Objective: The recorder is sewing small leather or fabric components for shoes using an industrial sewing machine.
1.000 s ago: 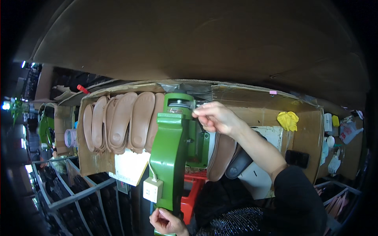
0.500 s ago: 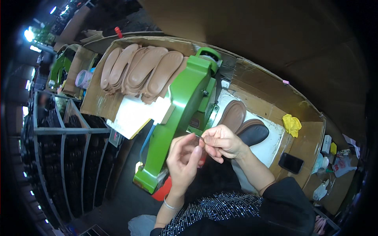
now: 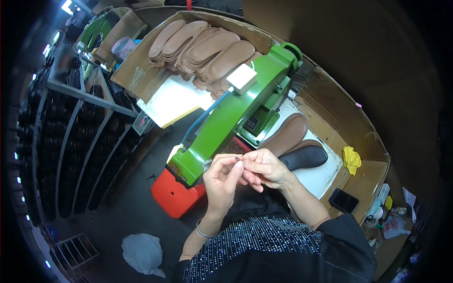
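My left hand [image 3: 222, 183] and my right hand [image 3: 269, 170] meet in front of my body, above my lap. Thumb and forefinger are pinched on each hand, and the fingertips touch. A tiny dark bit [image 3: 237, 158] shows between them, too small to name. Just beyond my hands stands a green machine [image 3: 226, 125] with a curved arm and a red base [image 3: 177, 193]. To its right, brown insoles [image 3: 289, 133] and a black insole [image 3: 306, 156] lie on a white surface, and neither hand touches them.
Piles of brown insoles [image 3: 212, 47] fill the far left of a cardboard-walled bench. A yellow cloth [image 3: 351, 159] and a phone [image 3: 343, 201] lie at the right. Metal racks [image 3: 89, 98] stand left, and a pale bag [image 3: 142, 253] is on the floor.
My view has turned, so the machine and insole piles appear higher and farther right. My left fingers, more spread before, have closed to a pinch against the right fingertips.
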Tool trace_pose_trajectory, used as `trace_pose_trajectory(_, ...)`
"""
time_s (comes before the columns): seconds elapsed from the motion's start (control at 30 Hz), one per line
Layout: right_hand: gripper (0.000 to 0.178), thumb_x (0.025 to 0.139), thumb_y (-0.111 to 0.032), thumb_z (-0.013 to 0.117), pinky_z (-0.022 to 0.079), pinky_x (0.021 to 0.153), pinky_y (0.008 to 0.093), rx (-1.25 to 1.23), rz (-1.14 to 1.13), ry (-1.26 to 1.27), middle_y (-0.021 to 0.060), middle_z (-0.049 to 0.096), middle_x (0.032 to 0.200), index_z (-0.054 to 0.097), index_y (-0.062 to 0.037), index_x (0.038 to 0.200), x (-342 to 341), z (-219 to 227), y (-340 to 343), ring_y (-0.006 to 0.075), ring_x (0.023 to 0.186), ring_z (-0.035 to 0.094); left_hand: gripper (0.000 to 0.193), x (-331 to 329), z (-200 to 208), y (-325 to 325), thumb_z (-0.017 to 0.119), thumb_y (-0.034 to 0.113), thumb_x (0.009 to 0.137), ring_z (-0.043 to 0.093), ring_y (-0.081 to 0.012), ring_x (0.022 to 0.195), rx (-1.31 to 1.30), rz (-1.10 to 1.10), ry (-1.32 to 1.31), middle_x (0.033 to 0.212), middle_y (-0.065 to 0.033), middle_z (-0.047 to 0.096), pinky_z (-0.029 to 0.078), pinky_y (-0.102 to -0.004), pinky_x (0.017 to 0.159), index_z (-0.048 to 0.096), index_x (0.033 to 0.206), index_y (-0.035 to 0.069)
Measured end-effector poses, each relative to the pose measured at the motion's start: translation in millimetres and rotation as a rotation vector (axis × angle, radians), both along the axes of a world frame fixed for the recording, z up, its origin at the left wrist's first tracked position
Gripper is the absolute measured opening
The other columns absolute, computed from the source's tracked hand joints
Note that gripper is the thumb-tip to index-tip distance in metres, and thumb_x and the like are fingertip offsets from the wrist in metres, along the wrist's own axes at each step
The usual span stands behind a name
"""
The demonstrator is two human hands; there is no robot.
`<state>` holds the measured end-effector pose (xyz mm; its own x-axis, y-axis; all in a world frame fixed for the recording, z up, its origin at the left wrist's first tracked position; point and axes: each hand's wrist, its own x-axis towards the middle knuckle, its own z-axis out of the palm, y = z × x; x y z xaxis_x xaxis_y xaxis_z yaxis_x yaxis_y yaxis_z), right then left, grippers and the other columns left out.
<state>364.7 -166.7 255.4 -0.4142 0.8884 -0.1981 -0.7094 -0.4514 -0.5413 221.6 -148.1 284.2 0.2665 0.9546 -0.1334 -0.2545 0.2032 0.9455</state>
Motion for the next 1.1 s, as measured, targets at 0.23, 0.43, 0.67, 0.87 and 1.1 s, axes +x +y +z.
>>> trace_pose_trajectory(0.23,0.028,0.091,-0.02,0.052,0.045,0.036,0.0198,-0.03,0.049,-0.037,0.0072,0.056,0.061,0.055,0.0037,0.076,-10,0,-1,0.0084,0.044,0.051,0.007,-13,-13,-8,0.055,-0.005,0.083,0.058,-0.0115,0.071,-0.002,0.029,-0.034,0.094,-0.0102,0.056,0.049,-0.0197,0.052,0.055,0.09,-0.005)
trace_pose_trajectory(0.43,0.028,0.091,-0.02,0.052,0.045,0.036,0.0199,-0.073,0.046,-0.059,0.0076,0.056,0.062,0.055,0.0035,0.076,-11,-2,-2,0.0088,0.043,0.052,0.008,-13,-15,-9,0.054,-0.004,0.084,0.058,-0.0111,0.068,-0.049,0.044,-0.04,0.092,-0.01,0.058,0.049,-0.0201,0.054,0.056,0.091,-0.005)
trace_pose_trajectory(0.67,0.029,0.09,-0.022,0.053,0.045,0.037,0.019,-0.081,0.03,-0.11,0.0078,0.057,0.063,0.056,0.0034,0.077,-12,-5,-2,0.0088,0.044,0.053,0.009,-13,-21,-8,0.052,-0.003,0.085,0.058,-0.0104,0.067,-0.024,0.052,-0.035,0.089,-0.0095,0.06,0.049,-0.02,0.057,0.057,0.092,-0.005)
trace_pose_trajectory(0.87,0.03,0.09,-0.024,0.054,0.045,0.037,0.0188,-0.095,0.029,-0.16,0.008,0.057,0.064,0.057,0.0037,0.078,-13,-6,-4,0.0092,0.044,0.053,0.01,-17,-25,-9,0.055,-0.001,0.085,0.058,-0.0107,0.071,-0.118,0.008,-0.086,0.092,-0.0094,0.058,0.049,-0.021,0.058,0.057,0.094,-0.006)
trace_pose_trajectory(1.1,0.029,0.09,-0.023,0.054,0.045,0.037,0.0189,-0.093,0.033,-0.185,0.0088,0.058,0.064,0.058,0.0041,0.079,-13,-5,-3,0.0094,0.044,0.054,0.011,-22,-27,-6,0.055,-0.002,0.084,0.058,-0.0102,0.071,-0.139,-0.014,-0.098,0.093,-0.0084,0.058,0.049,-0.021,0.063,0.058,0.095,-0.005)
